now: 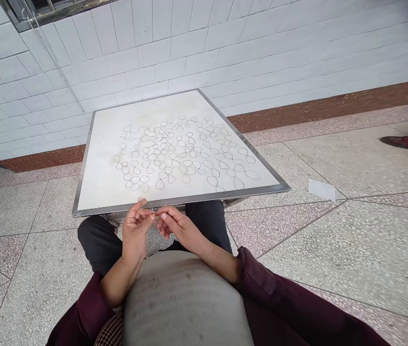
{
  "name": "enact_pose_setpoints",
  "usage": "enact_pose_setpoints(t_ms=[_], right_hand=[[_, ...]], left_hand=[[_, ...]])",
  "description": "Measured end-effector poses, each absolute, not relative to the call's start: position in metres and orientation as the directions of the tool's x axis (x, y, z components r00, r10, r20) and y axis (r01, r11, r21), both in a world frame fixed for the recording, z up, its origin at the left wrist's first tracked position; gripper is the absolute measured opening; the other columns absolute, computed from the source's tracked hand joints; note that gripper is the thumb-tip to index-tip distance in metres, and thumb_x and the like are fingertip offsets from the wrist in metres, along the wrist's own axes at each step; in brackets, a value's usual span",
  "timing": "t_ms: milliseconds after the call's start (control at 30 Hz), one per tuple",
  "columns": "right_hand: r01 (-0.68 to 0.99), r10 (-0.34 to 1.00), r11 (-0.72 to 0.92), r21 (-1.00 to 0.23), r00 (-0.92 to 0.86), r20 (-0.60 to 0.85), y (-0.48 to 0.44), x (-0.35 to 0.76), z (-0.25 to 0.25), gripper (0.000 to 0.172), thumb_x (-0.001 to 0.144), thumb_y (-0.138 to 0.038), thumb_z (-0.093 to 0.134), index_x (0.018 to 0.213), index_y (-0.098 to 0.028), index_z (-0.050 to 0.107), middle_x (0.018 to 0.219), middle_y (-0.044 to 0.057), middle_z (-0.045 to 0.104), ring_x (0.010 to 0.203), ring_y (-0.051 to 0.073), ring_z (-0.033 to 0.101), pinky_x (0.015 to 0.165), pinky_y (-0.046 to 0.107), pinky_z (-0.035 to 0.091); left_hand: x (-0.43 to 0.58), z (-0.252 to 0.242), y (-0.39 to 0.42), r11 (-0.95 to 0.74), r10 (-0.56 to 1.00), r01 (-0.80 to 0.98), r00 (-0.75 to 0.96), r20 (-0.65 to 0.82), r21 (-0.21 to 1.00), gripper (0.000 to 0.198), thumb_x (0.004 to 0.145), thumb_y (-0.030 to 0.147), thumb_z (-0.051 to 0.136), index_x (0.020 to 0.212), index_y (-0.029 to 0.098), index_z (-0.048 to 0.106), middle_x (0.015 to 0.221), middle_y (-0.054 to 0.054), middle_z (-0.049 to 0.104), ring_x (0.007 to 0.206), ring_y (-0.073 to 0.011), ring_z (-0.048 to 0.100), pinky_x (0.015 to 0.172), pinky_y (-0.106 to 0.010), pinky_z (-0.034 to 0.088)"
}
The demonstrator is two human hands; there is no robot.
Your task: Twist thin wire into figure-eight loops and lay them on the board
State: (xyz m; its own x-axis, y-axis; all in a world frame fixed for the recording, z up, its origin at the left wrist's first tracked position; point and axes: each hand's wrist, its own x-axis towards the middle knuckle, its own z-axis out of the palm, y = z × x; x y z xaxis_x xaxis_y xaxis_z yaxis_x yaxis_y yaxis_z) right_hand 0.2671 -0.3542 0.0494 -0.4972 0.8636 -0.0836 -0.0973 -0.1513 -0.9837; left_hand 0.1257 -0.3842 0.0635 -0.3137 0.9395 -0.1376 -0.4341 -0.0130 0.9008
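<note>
Grey cloth [186,302] covers the wearer's torso nearest the camera, marked with several darker spots, between two maroon sleeves [272,288]. Beyond it, both bare hands meet just short of the near edge of a table [99,163], above the lap. Left hand [135,235]: thumb and forefinger pressed together on a thin strand [151,204], part of which rises in a small arc above the fingertips. Right hand [180,228]: thumb and forefinger pinched at the same strand, close beside the left fingertips, remaining fingers curled beneath. Material of the strand cannot be told; its ends are too fine to trace. Dark trousers [98,242] show on either side of the hands, the knees at the table's near edge. Table top is white, bordered by a grey rim, with faint yellowish stains. Numerous thin loops [171,149], many in figure-eight form, lie over its middle and right portion; they sit close together at the centre, some appearing to overlap, and more widely spaced toward the right. Behind the table stands a white tiled wall [175,48] with a brown skirting [315,106] along its foot. At upper left, a pale cord [54,60] runs down the tiles from a barred window [45,12]. Speckled floor [333,269] bears a white patch [321,189] right of the table; farther right, a dark reddish shoe [402,142] of another person enters the view.
</note>
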Motion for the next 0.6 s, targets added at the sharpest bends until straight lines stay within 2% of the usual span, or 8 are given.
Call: enact_pose_setpoints(t_ms=[167,467,600], right_hand=[[0.02,0.918,-0.004,-1.0,-0.396,-0.012,-0.3547,0.2669,0.0459,0.029,0.092,-0.052,0.052,0.104,-0.026,0.056,0.075,-0.002,0.061,0.057,0.013,0.057,0.055,0.029,0.05],[0.092,0.908,0.071,-0.993,-0.418,0.027,-0.355,0.269,0.0451,0.026,0.095,-0.047,0.048,0.104,-0.027,0.062,0.072,-0.001,0.059,0.05,0.013,0.054,0.048,0.027,0.047],[0.252,0.905,0.256,-0.933,-0.401,0.14,-0.3555,0.2719,0.0457,0.022,0.096,-0.037,0.047,0.105,-0.027,0.065,0.072,0.001,0.062,0.056,0.016,0.058,0.059,0.031,0.051]], left_hand=[[0.1238,0.0606,-0.3848,-0.046,0.946,-0.371,-0.313,-0.079,0.928,0.045,0.072,0.022,0.081,0.115,0.025,0.068,0.079,0.003,0.067,0.071,-0.0099,0.062,0.078,-0.027,0.051],[0.1238,0.0601,-0.3836,-0.048,0.954,-0.374,-0.29,-0.068,0.926,0.041,0.072,0.021,0.081,0.111,0.025,0.071,0.079,0.002,0.068,0.061,-0.0085,0.06,0.064,-0.024,0.051],[0.1244,0.0639,-0.383,-0.023,0.947,-0.36,-0.307,-0.095,0.933,0.041,0.07,0.022,0.082,0.11,0.024,0.071,0.077,0.003,0.067,0.06,-0.0092,0.06,0.063,-0.025,0.051]])
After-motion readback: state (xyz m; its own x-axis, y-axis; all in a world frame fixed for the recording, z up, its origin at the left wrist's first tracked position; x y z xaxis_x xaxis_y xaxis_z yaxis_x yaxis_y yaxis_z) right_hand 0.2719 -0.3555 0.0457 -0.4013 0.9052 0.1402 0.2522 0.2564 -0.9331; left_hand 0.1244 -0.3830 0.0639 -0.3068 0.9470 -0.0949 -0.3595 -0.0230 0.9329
